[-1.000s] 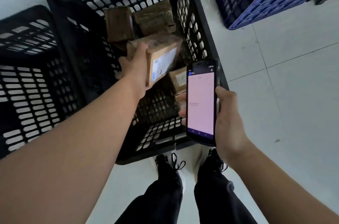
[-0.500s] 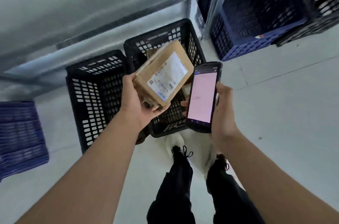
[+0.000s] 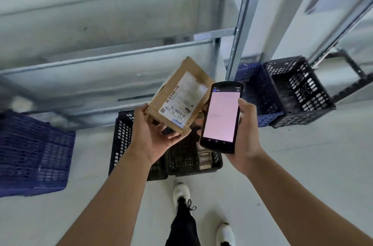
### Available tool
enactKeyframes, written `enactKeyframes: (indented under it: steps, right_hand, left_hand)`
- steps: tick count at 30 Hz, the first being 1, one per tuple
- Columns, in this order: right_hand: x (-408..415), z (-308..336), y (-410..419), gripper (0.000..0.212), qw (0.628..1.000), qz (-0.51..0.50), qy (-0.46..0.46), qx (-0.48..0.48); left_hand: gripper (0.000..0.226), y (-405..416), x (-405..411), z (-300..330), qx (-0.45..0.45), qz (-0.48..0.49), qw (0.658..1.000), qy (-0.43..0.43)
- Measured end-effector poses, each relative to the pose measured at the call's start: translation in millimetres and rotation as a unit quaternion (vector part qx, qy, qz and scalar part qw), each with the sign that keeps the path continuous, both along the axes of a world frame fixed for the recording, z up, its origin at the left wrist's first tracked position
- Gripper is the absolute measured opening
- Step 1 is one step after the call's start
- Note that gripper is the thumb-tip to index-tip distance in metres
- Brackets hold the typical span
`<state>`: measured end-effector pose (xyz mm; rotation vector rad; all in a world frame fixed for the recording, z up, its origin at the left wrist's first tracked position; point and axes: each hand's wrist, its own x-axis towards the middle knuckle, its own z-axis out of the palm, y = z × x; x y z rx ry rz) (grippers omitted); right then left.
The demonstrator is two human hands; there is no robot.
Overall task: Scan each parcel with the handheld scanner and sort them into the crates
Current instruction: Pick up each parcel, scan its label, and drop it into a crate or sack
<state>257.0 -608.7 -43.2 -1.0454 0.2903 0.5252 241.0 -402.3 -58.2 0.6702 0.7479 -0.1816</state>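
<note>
My left hand (image 3: 154, 132) grips a brown cardboard parcel (image 3: 177, 94) by its lower corner, tilted, with its white barcode label facing me. My right hand (image 3: 245, 136) holds the black handheld scanner (image 3: 222, 116) upright just right of the parcel; its screen glows pale pink. Below both hands two black slotted crates (image 3: 123, 136) stand side by side on the floor. The right one holds more brown parcels (image 3: 204, 160), mostly hidden behind my hands.
A blue crate (image 3: 34, 155) sits on the floor at the left. Another blue crate (image 3: 256, 92) and a black crate (image 3: 296, 90) stand at the right under a metal shelf rack (image 3: 240, 23). My legs and white shoes (image 3: 181, 193) are on the pale floor below.
My left hand has lifted the parcel out of the black crate and up to the scanner. The view has risen and pulled back, so the crates look smaller and lower.
</note>
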Motion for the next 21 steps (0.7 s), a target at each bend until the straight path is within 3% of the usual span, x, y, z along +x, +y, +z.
enactKeyframes:
  steps: [5,12,15,18,21]
  right_hand:
    - [-21,94,-7,0.066,0.996,0.019,-0.080,0.030]
    - [-49,194,7,0.063,0.983,0.029,-0.165,0.081]
    - [-58,227,18,0.062,0.975,0.036,-0.200,0.085]
    - [-67,255,32,0.065,0.969,0.029,-0.227,0.091]
    - [-78,278,48,0.067,0.965,0.030,-0.242,0.091]
  left_hand:
    - [0.054,-5,-23,88,0.010,-0.011,0.995,-0.098]
    - [0.047,22,-43,186,0.134,-0.005,0.977,-0.168]
    - [0.045,36,-48,218,0.187,0.009,0.960,-0.206]
    - [0.057,51,-54,249,0.247,0.028,0.938,-0.242]
    - [0.042,69,-63,272,0.282,0.009,0.917,-0.282]
